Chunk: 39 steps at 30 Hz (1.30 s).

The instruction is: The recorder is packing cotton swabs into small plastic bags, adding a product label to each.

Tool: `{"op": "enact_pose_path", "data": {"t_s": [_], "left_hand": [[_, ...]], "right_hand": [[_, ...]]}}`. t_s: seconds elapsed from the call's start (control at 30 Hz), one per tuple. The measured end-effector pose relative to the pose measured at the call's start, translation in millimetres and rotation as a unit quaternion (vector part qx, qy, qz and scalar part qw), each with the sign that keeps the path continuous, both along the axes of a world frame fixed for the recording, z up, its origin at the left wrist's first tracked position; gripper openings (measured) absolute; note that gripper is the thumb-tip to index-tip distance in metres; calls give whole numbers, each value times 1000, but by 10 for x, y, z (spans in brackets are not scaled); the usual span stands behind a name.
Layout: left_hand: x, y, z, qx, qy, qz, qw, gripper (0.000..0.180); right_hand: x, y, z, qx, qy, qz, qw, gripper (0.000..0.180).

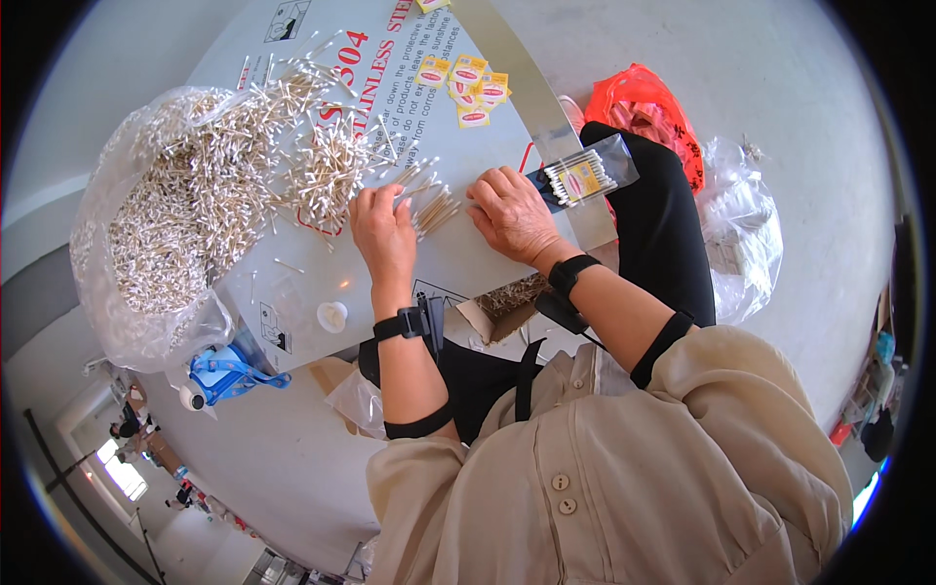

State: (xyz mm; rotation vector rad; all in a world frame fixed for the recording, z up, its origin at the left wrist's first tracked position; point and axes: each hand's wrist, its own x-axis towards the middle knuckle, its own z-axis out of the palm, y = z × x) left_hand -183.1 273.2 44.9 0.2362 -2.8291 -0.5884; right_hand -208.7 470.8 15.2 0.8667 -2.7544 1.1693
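Loose cotton swabs lie on the metal-topped table [375, 283] between my hands. My left hand [383, 234] is bent over them, thumb and fingers closed on a few cotton swabs [417, 174] that poke out past its fingertips. A neater row of swabs [436, 211] lies just right of it. Facing that row, my right hand [515, 216] has bent fingers, with the thumb apart from them and nothing visible between. Beyond its knuckles, a clear packet of swabs with a yellow card [581, 179] rests at the table's right edge.
A big clear bag [90, 229] spills a heap of swabs [336, 161] across the left side. Yellow cards [473, 93] lie at the far side. A small white round piece [332, 317] sits near the front edge. On the right are a red bag [648, 102] and a white plastic bag [741, 229].
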Motion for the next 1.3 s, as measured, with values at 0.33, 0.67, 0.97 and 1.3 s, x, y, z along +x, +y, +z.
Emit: {"op": "enact_pose_path", "data": {"t_s": [0.33,0.67,0.97,1.3], "left_hand": [[142,90,-68,12,-60,-9,998,22],[568,557,-288,-97,-122,11,988,78],[661,499,-294,99,-1,36,994,69],[271,678,-462,525,239,131,806,59]], "right_hand": [[-4,-1,-14,-8,8,0,1000,20],[4,-38,-54,-35,18,-10,999,16],[11,56,-101,-142,-50,-30,988,15],[-63,-500,-146,-446,-320,-65,833,27]]}}
